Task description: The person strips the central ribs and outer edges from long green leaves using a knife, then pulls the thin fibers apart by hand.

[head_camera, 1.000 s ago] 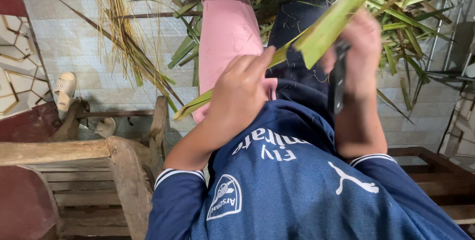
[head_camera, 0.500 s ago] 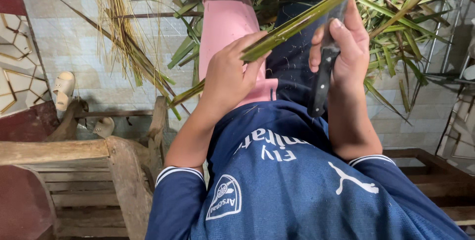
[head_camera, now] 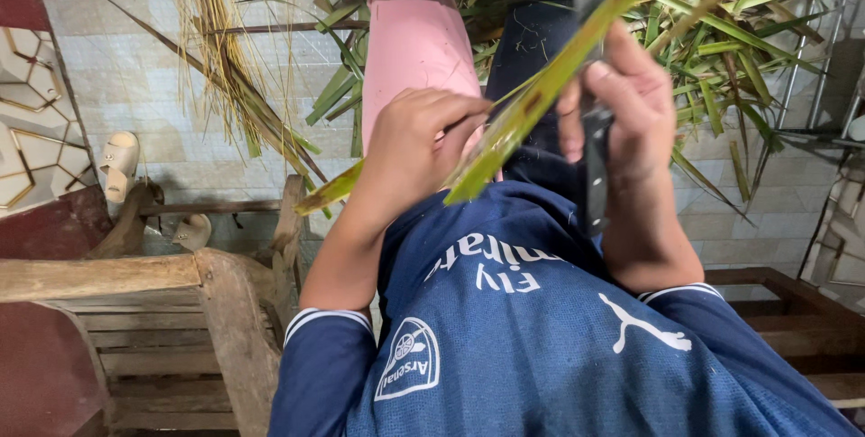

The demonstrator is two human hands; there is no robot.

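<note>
My left hand [head_camera: 419, 150] grips a long green palm leaf [head_camera: 532, 104] that runs from lower left up to the top right. My right hand [head_camera: 626, 99] is closed around the dark handle of a knife [head_camera: 595, 176]; the blade points up along the leaf and leaves the frame at the top. Both hands are held over my lap, above a pink cloth [head_camera: 414, 50] on one leg and dark trousers [head_camera: 532, 50] on the other. I wear a blue shirt [head_camera: 541, 338].
A pile of green leaf strips [head_camera: 739, 50] lies on the tiled floor at upper right. Dry yellow strands [head_camera: 221, 59] lie at upper left. A worn wooden bench [head_camera: 162, 311] is at left, with a pale sandal [head_camera: 117, 162] beyond it. Metal legs [head_camera: 815, 68] stand at right.
The leaf has turned and dropped lower between my hands, its broad face now showing. My right hand with the knife has shifted slightly down and the handle now hangs more upright.
</note>
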